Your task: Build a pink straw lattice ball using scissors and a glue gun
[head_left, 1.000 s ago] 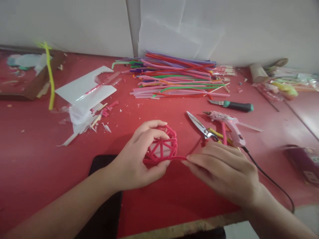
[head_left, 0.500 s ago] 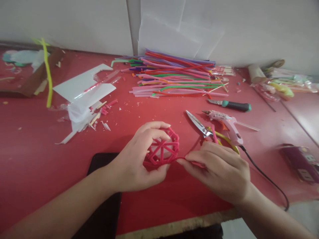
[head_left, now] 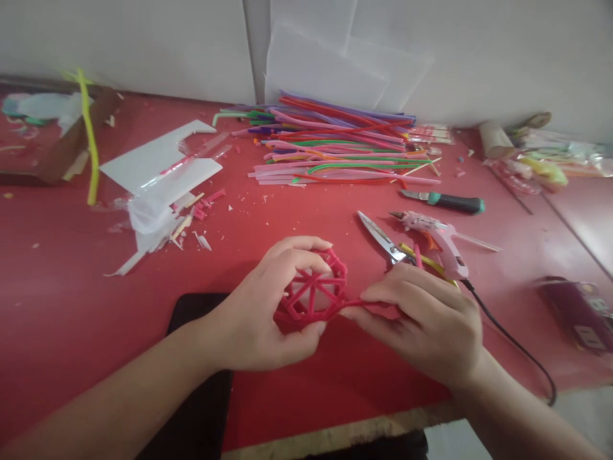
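My left hand (head_left: pixel 271 306) is closed round a small wheel-like frame (head_left: pixel 313 291) made of dark pink fuzzy stems, with spokes across its face. From the frame's lower right side a dark pink stem (head_left: pixel 353 303) runs to my right hand (head_left: pixel 421 319), whose thumb and fingers are pinched on it. Just beyond my right hand lie scissors (head_left: pixel 380 236) with yellow handles, partly covered by that hand. A pink glue gun (head_left: pixel 438 236) rests behind them, beside a utility knife (head_left: pixel 445 201).
A pile of coloured stems (head_left: pixel 335 140) lies at the back. White sheet pieces (head_left: pixel 158 160) and scraps are at the left, with a black tablet-like object (head_left: pixel 191 409) under my left forearm. The glue gun's cord (head_left: pixel 512 345) curves down at the right beside a purple pouch (head_left: pixel 575 313).
My right thumb and fingers sit slightly farther apart along the stem. The pink frame has shifted a little to the right and turned slightly in my left hand.
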The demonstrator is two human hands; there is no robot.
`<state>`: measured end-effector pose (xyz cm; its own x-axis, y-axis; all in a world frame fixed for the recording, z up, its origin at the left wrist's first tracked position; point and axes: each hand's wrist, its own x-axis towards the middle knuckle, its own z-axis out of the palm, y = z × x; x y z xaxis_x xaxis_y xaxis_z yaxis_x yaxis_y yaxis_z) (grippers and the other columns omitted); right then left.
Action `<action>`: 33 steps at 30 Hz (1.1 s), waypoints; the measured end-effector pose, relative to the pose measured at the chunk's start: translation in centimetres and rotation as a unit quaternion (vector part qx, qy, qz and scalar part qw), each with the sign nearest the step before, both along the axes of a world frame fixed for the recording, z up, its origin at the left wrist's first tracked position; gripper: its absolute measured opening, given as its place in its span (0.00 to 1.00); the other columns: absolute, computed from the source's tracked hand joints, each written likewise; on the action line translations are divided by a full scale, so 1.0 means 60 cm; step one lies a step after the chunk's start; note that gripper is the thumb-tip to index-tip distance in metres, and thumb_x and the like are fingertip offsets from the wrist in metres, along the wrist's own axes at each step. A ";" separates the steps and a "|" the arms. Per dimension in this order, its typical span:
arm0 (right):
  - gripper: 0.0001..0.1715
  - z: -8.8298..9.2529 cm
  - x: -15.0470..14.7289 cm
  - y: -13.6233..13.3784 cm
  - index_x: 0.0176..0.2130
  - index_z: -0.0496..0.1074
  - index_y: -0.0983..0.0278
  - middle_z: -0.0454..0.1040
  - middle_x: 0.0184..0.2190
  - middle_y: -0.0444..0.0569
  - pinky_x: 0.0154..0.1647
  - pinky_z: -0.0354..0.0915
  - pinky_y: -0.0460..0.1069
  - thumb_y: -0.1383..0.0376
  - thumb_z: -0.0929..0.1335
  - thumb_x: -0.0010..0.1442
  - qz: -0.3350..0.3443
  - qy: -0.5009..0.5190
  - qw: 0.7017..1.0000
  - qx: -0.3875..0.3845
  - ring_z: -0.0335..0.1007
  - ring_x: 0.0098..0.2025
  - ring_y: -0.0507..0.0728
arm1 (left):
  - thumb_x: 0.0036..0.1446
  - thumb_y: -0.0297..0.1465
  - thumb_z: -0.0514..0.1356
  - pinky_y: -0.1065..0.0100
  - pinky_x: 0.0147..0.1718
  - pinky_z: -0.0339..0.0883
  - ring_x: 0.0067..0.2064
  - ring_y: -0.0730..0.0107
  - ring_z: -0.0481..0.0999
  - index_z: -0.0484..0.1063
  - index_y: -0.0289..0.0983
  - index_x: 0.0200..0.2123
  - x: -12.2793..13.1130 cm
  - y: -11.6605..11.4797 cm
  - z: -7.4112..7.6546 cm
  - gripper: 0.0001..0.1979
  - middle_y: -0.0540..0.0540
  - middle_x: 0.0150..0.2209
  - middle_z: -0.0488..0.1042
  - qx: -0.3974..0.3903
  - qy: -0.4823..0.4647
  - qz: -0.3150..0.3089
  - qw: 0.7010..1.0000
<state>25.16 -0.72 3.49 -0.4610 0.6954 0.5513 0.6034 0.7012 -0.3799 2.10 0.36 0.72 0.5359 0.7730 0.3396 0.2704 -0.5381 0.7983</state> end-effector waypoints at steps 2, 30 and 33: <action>0.10 0.000 0.001 0.000 0.31 0.72 0.63 0.73 0.23 0.43 0.29 0.65 0.45 0.62 0.74 0.60 0.000 0.005 1.000 -0.010 0.68 0.25 0.49 | 0.50 0.26 0.65 0.56 0.58 0.67 0.62 0.53 0.67 0.59 0.41 0.54 0.000 -0.001 0.000 0.29 0.37 0.59 0.62 -0.005 0.000 -0.006 1.000; 0.14 -0.009 0.021 0.015 0.34 0.71 0.63 0.73 0.24 0.43 0.31 0.64 0.46 0.56 0.74 0.60 0.046 0.000 0.996 -0.072 0.69 0.28 0.50 | 0.47 0.25 0.64 0.59 0.59 0.67 0.62 0.56 0.67 0.57 0.40 0.57 -0.003 -0.004 0.001 0.34 0.39 0.60 0.61 -0.040 0.003 -0.061 0.997; 0.14 -0.010 0.028 0.018 0.34 0.71 0.63 0.74 0.25 0.43 0.32 0.64 0.46 0.57 0.75 0.59 0.051 -0.005 0.995 -0.082 0.70 0.29 0.50 | 0.46 0.24 0.64 0.60 0.58 0.68 0.61 0.57 0.68 0.55 0.40 0.58 -0.004 -0.005 0.001 0.36 0.39 0.60 0.61 -0.048 -0.004 -0.064 0.997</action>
